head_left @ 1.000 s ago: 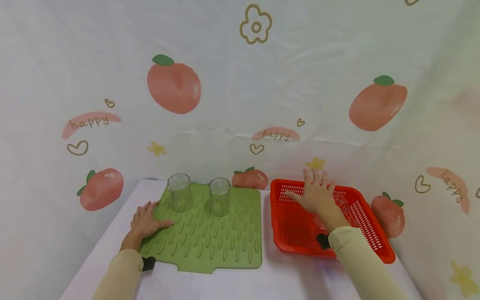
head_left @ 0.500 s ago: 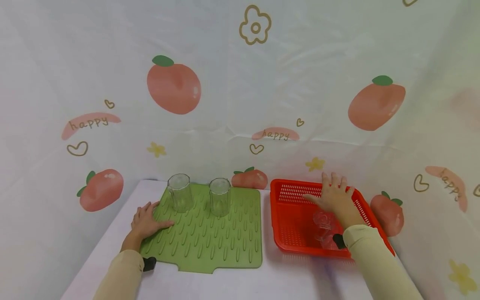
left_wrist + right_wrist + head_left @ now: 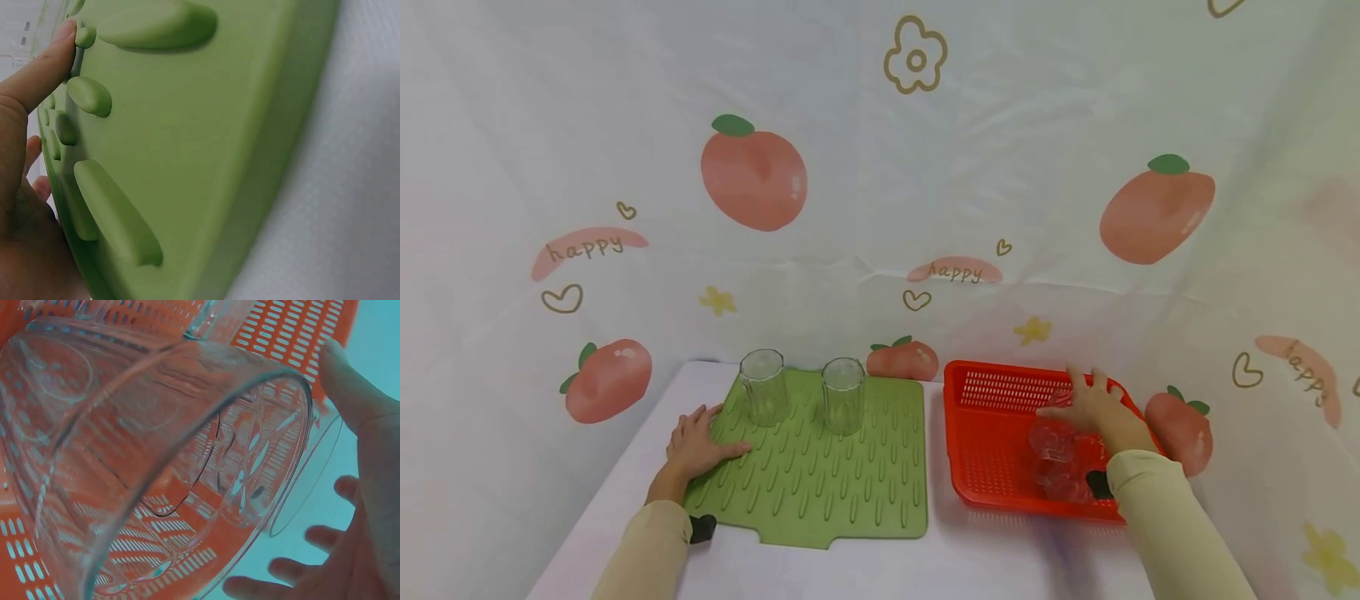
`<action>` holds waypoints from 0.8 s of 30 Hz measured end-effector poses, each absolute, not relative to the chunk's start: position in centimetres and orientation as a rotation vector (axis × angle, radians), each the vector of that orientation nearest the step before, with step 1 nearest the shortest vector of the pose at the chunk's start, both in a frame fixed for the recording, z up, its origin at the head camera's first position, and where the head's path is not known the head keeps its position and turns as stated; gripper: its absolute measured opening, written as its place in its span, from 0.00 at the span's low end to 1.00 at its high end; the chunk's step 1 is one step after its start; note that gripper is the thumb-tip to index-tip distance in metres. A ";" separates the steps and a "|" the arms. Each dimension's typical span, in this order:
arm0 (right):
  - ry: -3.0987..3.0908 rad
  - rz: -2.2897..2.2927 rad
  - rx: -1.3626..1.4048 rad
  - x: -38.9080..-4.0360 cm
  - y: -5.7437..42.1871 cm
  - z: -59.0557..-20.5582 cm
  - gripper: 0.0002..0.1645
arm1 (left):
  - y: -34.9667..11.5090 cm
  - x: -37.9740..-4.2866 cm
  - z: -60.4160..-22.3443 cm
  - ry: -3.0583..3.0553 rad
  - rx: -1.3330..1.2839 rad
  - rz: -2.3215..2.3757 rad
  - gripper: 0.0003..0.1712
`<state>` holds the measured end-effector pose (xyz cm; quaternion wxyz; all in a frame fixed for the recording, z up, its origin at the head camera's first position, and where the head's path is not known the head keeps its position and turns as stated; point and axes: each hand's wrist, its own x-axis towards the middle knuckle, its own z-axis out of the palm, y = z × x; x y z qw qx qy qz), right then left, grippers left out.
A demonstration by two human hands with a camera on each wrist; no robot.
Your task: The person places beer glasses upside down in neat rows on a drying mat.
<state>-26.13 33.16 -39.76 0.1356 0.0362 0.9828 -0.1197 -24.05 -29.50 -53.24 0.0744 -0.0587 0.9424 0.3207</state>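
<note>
fingers (image 3: 294,572) of the right hand (image 3: 1093,410): spread apart, lightly bent, thumb held away from the rest; they hover above the red basket, close to the rim of a glass, and whether any fingertip touches it i cannot tell.

item, red basket (image 3: 988,425): plastic-looking, rectangular with rounded corners, walls and floor pierced by rows of small slots, rolled rim.

item, clear glasses (image 3: 1051,450): a cluster in the right part of that basket, exact count hard to make out; the foremost, seen from the right wrist, lies on its side, a wide round mouth turned toward the hand, smooth thin lip, body catching wavy reflections.

item, green mat (image 3: 820,496): matte, rubbery-looking, studded with raised elongated ridges, a short tab on the near edge.

item, pair of tumblers: left tumbler (image 3: 765,393) and right tumbler (image 3: 844,402), transparent, faceted sides, upright near the mat's far edge, apart from each other.

pose, left hand (image 3: 696,447): at the mat's left edge, thumb stretched over the ridges, other fingers along and beyond the edge; a firm pinch cannot be told.

pose, arms: both reach forward from the near side in cream sleeves (image 3: 1172,517), the right one slanting inward over the basket's near right corner.
</note>
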 end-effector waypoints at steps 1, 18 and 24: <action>2.838 -0.354 0.107 -26.2 33.3 -39.8 0.73 | -29.5 -24.0 -53.2 2.829 -0.174 0.962 0.65; 2.731 -0.462 0.069 -26.5 33.6 -39.9 0.62 | -29.5 -24.0 -53.7 2.857 -0.166 0.968 0.65; 2.802 -0.446 0.029 -26.4 33.5 -39.8 0.54 | -29.7 -24.1 -54.0 2.855 -0.166 0.978 0.66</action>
